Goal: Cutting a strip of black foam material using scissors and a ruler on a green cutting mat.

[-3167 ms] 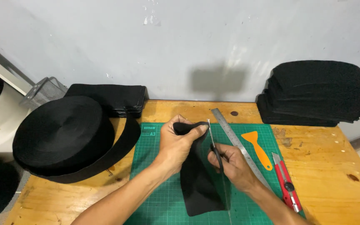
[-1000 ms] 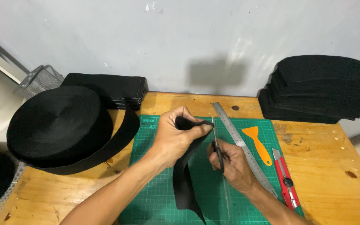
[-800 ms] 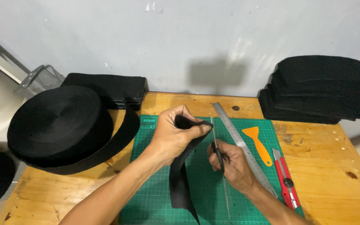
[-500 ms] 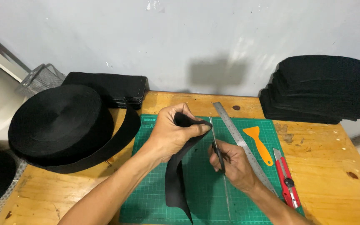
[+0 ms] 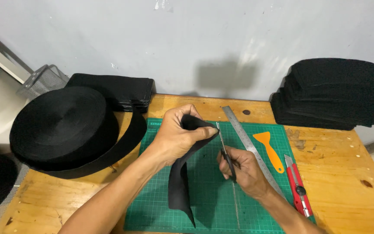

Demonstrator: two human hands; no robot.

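The strap (image 5: 180, 186) at centre is plain black, as are the roll (image 5: 63, 125) at left, the stack (image 5: 334, 93) at upper right and the pile (image 5: 113, 89) at upper left. The mat (image 5: 213, 203) is green with a fine pale grid, on a tan wooden surface (image 5: 347, 190). The scraper (image 5: 270, 149) is orange, the knife (image 5: 297, 186) red and black, the ruler (image 5: 247, 145) silver-grey, the wall (image 5: 195, 39) pale grey.

Your open room lies on the bare green cutting mat (image 5: 213, 203) below your hands and on the wooden tabletop (image 5: 347, 190) at the right front. The steel ruler (image 5: 249, 147), orange scraper (image 5: 270, 149) and red utility knife (image 5: 298, 190) bar the right side. The big webbing roll (image 5: 63, 125) blocks the left; the stacked black pieces (image 5: 338, 93) crowd the far right corner.
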